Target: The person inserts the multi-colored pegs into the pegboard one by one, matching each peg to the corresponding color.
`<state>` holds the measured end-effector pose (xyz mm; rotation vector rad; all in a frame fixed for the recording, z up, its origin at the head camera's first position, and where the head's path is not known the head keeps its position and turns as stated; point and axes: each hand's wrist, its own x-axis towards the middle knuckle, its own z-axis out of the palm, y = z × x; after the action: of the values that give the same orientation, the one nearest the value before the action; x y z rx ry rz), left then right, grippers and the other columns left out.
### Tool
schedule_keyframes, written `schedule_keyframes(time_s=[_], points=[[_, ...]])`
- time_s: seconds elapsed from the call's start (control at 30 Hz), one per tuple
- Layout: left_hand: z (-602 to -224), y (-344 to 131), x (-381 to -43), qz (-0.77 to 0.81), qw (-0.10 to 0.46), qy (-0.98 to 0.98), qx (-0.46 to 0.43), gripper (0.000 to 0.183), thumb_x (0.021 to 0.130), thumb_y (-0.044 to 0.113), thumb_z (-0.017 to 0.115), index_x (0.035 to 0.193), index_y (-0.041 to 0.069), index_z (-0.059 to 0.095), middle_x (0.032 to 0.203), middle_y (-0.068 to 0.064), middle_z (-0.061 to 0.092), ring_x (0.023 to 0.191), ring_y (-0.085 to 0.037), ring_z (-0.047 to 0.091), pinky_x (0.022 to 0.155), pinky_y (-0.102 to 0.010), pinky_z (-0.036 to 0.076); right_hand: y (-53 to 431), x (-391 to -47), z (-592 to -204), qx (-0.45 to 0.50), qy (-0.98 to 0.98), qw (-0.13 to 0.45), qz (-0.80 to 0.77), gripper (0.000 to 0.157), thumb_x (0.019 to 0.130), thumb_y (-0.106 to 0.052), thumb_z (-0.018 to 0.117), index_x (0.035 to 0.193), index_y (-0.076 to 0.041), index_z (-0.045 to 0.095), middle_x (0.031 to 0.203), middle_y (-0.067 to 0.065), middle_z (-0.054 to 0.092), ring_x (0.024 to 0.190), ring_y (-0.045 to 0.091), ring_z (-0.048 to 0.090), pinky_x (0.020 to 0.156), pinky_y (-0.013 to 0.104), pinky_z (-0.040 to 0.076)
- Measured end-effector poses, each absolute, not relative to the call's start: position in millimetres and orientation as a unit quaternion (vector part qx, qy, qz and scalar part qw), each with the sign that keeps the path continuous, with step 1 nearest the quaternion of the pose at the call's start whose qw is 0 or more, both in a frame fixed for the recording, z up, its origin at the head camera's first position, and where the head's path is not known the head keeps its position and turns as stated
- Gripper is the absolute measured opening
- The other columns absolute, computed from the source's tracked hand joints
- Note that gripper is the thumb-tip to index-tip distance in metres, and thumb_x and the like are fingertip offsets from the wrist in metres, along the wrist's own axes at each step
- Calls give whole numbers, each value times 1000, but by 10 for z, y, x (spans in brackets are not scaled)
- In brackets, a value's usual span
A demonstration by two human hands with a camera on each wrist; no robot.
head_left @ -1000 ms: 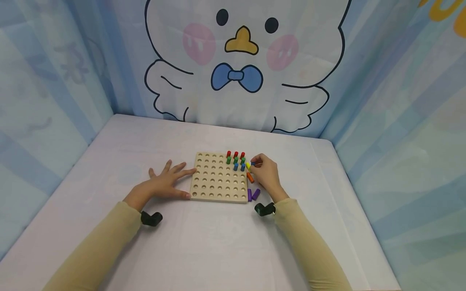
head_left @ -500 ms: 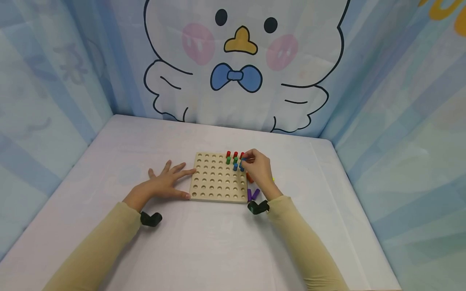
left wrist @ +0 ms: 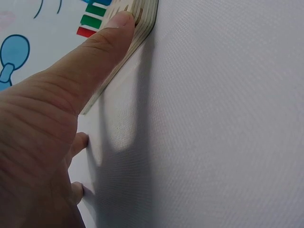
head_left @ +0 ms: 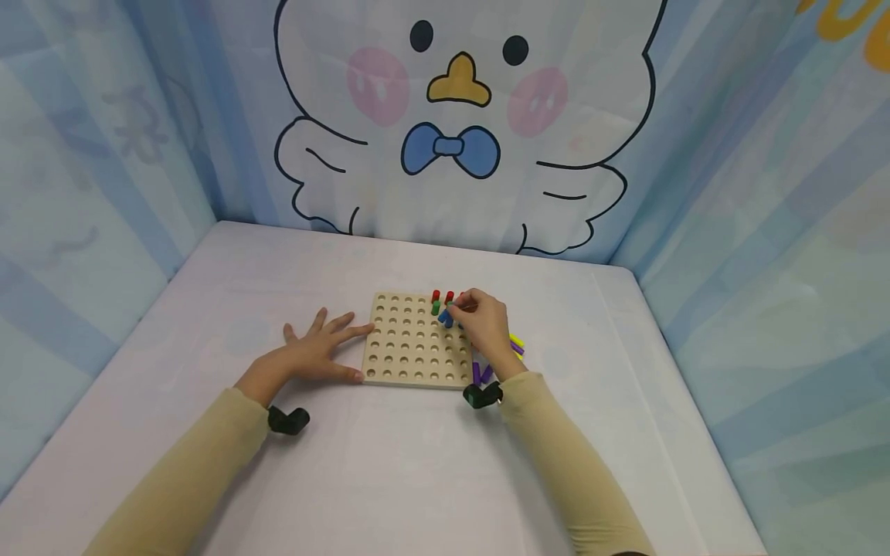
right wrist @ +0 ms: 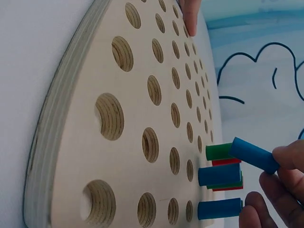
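Observation:
My right hand [head_left: 487, 328] pinches a blue peg [right wrist: 254, 155] between thumb and fingers. The peg hangs tilted over the wooden peg board [head_left: 417, 383], close to the standing pegs. In the right wrist view two blue pegs [right wrist: 219, 174] stand in a row of holes, with a green peg [right wrist: 218, 151] and red ones behind. Fingers of the right hand overlap the nearer blue peg. Spread wide, my left hand [head_left: 309, 351] touches the board's left side with thumb and index finger. In the left wrist view the thumb [left wrist: 102, 45] presses at the board's corner.
Purple pegs [head_left: 476, 373] lie against the board's right side. Yellow pegs [head_left: 517, 340] and another purple one lie farther right, partly behind the right wrist. A curtain [head_left: 452, 201] with a bird drawing hangs at the table's far edge.
My right hand has moved left from beside the board to over it, carrying the blue peg. It uncovers yellow and purple pegs and now hides the orange one. The left hand stays put.

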<state>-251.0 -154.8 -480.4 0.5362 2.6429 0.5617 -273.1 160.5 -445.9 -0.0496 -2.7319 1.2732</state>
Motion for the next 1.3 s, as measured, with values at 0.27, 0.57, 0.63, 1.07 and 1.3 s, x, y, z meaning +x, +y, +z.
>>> schedule_keyframes(time_s=[0.27,0.57,0.63,1.07,1.3], points=[[-4782,-1553,-2496,203,192,941,191,99,80,75,72,162,39,31,175,-12,8,155,-55,-13,100,-91,-14,1553,-2758,-4499,-11,-911,65,407,17,95,-30,77,91,-13,73,90,3,72,84,20,62,69,29,48],[-4775,-1543,-2492,203,190,941,194,99,80,74,72,162,39,31,175,-12,8,155,-56,-13,99,-92,-13,1523,-2756,-4519,7,-929,64,366,16,95,-31,76,88,-17,73,82,1,66,76,19,56,62,29,44],[-4770,-1541,-2491,201,190,941,193,99,80,74,72,162,39,31,175,-12,8,155,-56,-13,99,-92,-13,1517,-2756,-4518,10,-931,64,358,16,95,-30,75,88,-17,73,81,1,66,75,19,56,63,29,44],[-4772,-1542,-2480,199,190,942,191,98,81,74,72,162,38,31,175,-13,9,154,-56,-12,100,-91,-13,1498,-2762,-4534,26,-944,55,324,14,97,-29,74,94,-16,78,88,0,73,78,18,58,67,29,45],[-4779,-1556,-2481,201,184,942,194,97,81,75,71,162,39,31,175,-12,9,154,-56,-12,100,-91,-13,1552,-2754,-4547,28,-929,68,363,15,98,-28,73,95,-14,77,89,2,72,81,18,60,71,31,50]])
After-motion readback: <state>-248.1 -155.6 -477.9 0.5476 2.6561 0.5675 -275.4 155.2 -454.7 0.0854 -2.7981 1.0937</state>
